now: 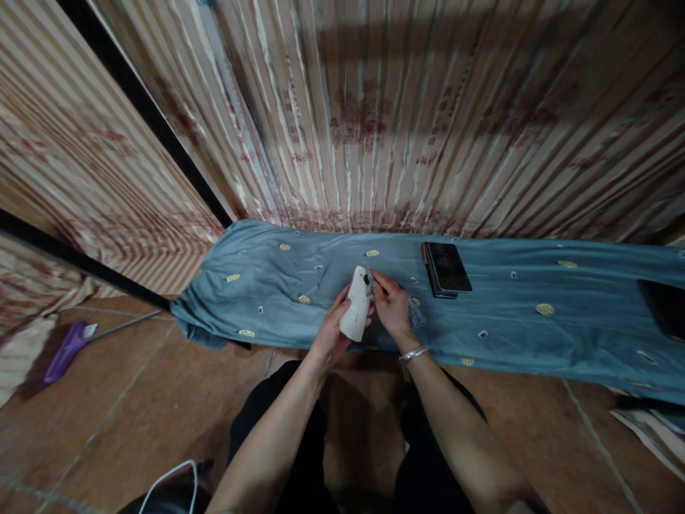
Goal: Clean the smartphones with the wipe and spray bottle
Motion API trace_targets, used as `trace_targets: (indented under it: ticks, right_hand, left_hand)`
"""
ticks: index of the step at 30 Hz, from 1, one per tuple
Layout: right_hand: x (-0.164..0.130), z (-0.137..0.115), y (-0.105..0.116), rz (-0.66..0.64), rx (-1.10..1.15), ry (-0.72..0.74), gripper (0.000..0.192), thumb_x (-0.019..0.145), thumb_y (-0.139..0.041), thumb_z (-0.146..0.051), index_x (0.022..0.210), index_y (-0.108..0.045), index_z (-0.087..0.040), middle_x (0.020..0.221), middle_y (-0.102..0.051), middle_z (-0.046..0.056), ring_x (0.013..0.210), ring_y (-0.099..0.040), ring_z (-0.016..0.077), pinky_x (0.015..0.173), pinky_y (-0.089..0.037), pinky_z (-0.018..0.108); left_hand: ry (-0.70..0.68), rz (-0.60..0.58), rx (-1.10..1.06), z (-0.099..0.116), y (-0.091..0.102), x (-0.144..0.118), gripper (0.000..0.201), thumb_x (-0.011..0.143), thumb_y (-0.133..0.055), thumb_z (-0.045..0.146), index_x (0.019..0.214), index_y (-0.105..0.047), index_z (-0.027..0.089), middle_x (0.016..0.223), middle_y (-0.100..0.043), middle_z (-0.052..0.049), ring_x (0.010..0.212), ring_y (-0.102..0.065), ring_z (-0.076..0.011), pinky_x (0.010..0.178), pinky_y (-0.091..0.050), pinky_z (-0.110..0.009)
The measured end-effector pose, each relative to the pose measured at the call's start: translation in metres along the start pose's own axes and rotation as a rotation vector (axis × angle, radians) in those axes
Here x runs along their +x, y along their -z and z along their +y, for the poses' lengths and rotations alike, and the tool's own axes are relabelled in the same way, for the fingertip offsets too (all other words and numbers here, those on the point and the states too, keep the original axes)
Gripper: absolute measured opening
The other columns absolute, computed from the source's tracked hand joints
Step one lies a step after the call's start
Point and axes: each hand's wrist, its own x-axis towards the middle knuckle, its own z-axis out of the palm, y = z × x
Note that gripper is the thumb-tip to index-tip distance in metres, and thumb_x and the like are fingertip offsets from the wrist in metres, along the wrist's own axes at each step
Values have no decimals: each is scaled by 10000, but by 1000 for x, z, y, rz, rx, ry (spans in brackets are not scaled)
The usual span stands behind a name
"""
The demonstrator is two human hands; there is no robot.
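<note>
Your left hand (332,332) is gripping the white device (357,305) upright above the blue-clothed surface (535,343) while your right hand (392,305) is pinching something at its top end, probably calling for fine, steady fingertip work.

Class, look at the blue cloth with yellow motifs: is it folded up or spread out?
Spread out. The blue cloth lies flat in a long strip, with a dark phone resting on it.

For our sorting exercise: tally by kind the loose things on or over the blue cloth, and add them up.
White devices, held in the left hand with the right hand at its top: 1
Dark phones lying on the blue cloth: 1
Dark things at the right edge, cut off: 1
Total: 3
</note>
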Motion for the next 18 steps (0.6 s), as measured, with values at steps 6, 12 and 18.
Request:
trace_targets:
  ticks: [6, 12, 18]
  right_hand:
    - [-2, 3, 4, 9, -47, 12, 339, 921, -456, -223, 1164, -686, -279, 1171, -716, 52, 1090, -653, 215, 992, -501, 409]
    - [-2, 1, 10, -46, -126, 91, 373, 920, -424, -175, 1196, -671, -218, 1191, -699, 95, 1099, -626, 244, 997, -485, 436]
    - [-1, 0, 11, -45, -198, 142, 379, 929, -408, -155, 1202, -665, -210, 1185, -697, 84, 1087, -624, 223, 985, -499, 400]
  left_hand:
    - [24, 9, -34, 1, -3, 1, 516, 884, -578, 268, 1383, -472, 193, 1125, -718, -130, 971, -715, -255, 859, -562, -395]
    - [11, -12, -21, -2, 1, 4, 471, 935, -505, 318, 1387, -482, 187, 1125, -721, -128, 961, -718, -242, 838, -572, -366]
    - [44, 13, 5, -4, 1, 4, 515, 971, -415, 418, 1415, -467, 162, 1124, -723, -140, 984, -712, -243, 805, -578, -333]
